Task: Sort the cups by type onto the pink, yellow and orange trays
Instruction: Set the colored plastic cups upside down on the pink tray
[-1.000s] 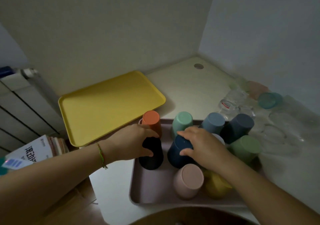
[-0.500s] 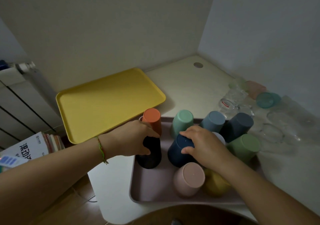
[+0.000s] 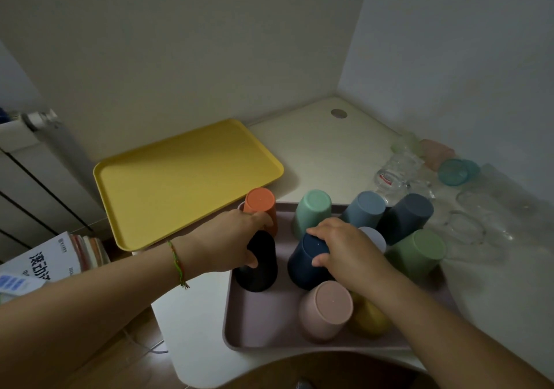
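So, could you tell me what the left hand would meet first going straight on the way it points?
Past the black cup it grips, the left hand points right and slightly away, so probably the mint cup first; the navy cup lies close beside that line.

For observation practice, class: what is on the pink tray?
Upturned coloured cups stand on the pink tray. The left hand grips the black cup, the right hand the navy cup. That hand and forearm hide most of a pale cup and part of a mustard cup.
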